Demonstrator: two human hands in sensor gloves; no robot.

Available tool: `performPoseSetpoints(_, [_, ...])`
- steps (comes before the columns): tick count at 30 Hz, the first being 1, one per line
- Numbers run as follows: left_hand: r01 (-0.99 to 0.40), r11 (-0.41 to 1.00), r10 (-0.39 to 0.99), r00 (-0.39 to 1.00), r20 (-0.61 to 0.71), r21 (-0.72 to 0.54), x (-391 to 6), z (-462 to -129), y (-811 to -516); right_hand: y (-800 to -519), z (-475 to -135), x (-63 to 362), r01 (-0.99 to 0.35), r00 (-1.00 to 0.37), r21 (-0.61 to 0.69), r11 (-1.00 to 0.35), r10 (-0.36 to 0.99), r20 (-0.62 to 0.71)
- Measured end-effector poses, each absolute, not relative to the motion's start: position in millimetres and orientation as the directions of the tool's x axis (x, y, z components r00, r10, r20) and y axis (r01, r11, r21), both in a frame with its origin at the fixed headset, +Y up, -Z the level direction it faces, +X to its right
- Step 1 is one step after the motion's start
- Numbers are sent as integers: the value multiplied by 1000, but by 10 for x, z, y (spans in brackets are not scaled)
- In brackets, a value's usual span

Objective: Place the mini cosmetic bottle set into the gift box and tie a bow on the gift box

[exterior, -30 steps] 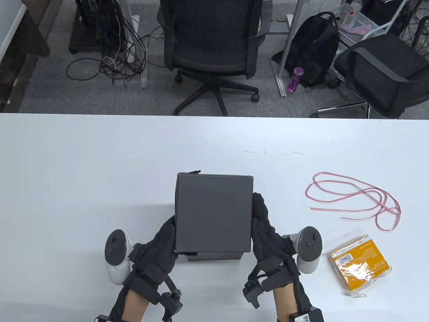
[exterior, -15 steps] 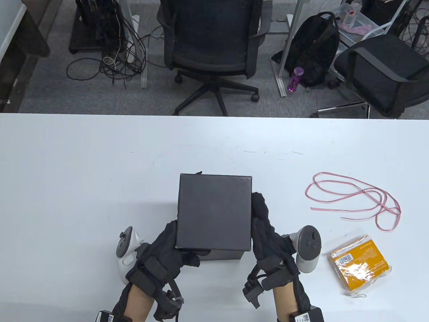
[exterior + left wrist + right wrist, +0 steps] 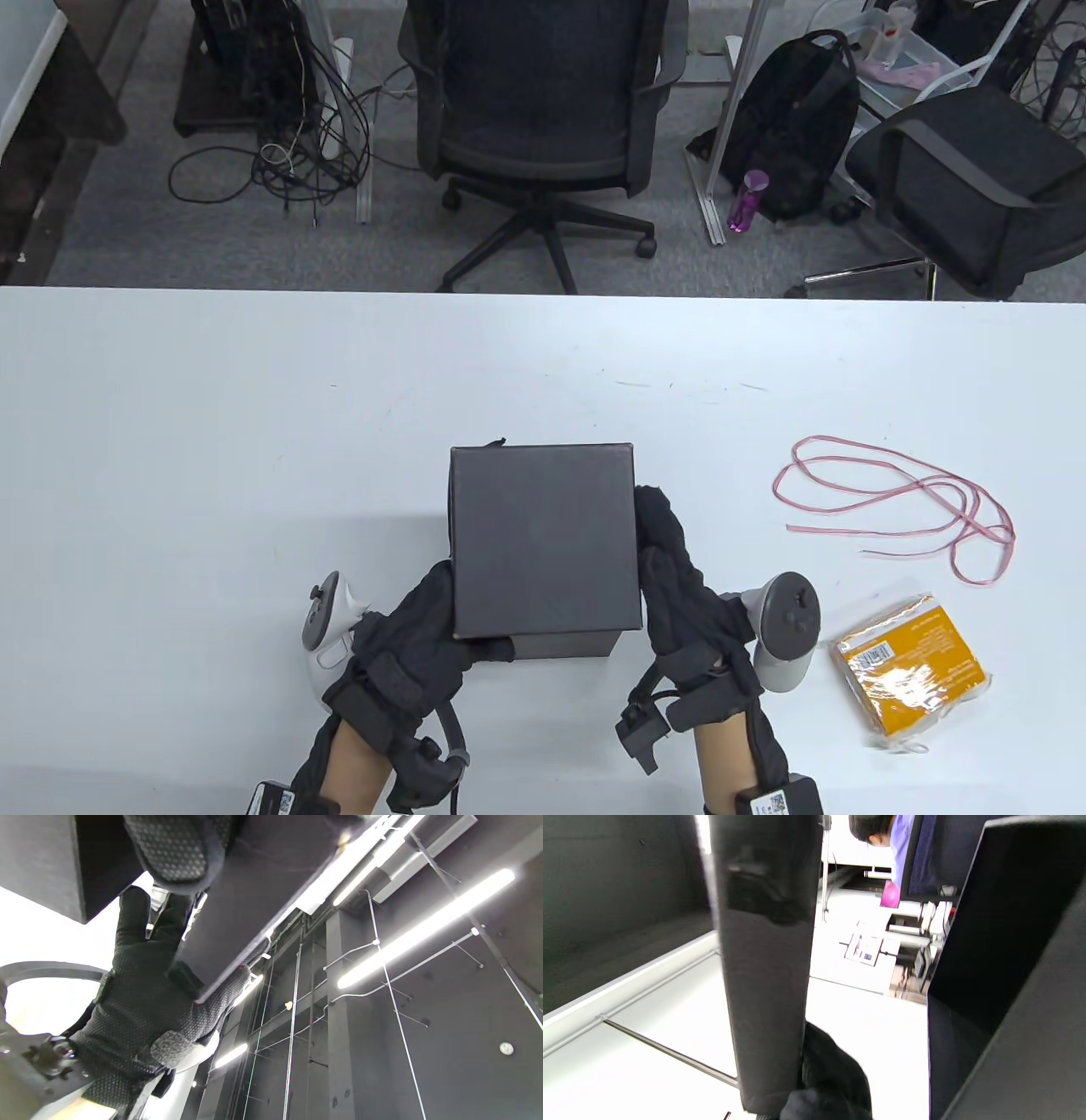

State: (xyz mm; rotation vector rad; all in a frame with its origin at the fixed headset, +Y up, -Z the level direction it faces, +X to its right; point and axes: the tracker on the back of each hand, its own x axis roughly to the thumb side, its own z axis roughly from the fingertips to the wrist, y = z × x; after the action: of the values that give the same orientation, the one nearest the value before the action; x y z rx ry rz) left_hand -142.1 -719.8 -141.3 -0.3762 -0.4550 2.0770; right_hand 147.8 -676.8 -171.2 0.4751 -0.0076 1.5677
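Note:
The black gift box's lid [image 3: 543,539] sits raised and slightly askew over the box base [image 3: 564,643], whose near wall shows below it. My left hand [image 3: 424,628] grips the lid's near left corner, thumb curled under its front edge. Along the lid's right side lies my right hand [image 3: 674,577]; in the left wrist view this right hand [image 3: 140,997] pinches the lid [image 3: 254,878] rim between thumb and fingers. The orange cosmetic set packet [image 3: 912,671] lies in clear wrap at the right. A pink ribbon [image 3: 899,505] lies loose beyond it.
The white table [image 3: 212,441] ends at a far edge, with office chairs [image 3: 543,110], a backpack [image 3: 797,127] and cables on the floor behind. In the right wrist view the lid wall [image 3: 763,963] stands beside the open box base [image 3: 1009,942].
My left hand has turned and slid right, its thumb coming under the lid's near edge. The lid has shifted slightly, showing more of the base. The right hand barely moved.

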Motion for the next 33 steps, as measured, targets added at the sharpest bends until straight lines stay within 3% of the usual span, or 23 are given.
performPoseSetpoints(3, [-796, -420, 888, -460, -15, -436, -1481, -1408, -7142, -6759, -1701, 1537, -987, -68, 117, -112, 942, 327])
performPoseSetpoints(6, [-847, -340, 911, -404, 79, -409, -1572, -1423, -7087, -6767, -1712, 1595, -982, -156, 51, -183, 928, 337])
performPoseSetpoints(11, [-896, -296, 913, -367, 177, -330, -1779, -1443, -6995, -6817, -1740, 1645, -982, -173, 19, -189, 934, 312])
performPoseSetpoints(17, [-988, -135, 948, -149, 280, -72, -2118, -1456, -6976, -6867, -1768, 1691, -979, -192, 4, -202, 938, 289])
performPoseSetpoints(22, [-991, 53, 963, 84, 256, 123, -2332, -1478, -7055, -6905, -1785, 1721, -975, -215, -9, -221, 937, 273])
performPoseSetpoints(27, [-886, 400, 881, 443, 169, 234, -2375, -1506, -7128, -6955, -1806, 1749, -974, -221, -15, -224, 942, 253])
performPoseSetpoints(33, [-710, 677, 715, 697, 55, 195, -2256, -1546, -7206, -7000, -1824, 1766, -972, -230, -11, -233, 945, 232])
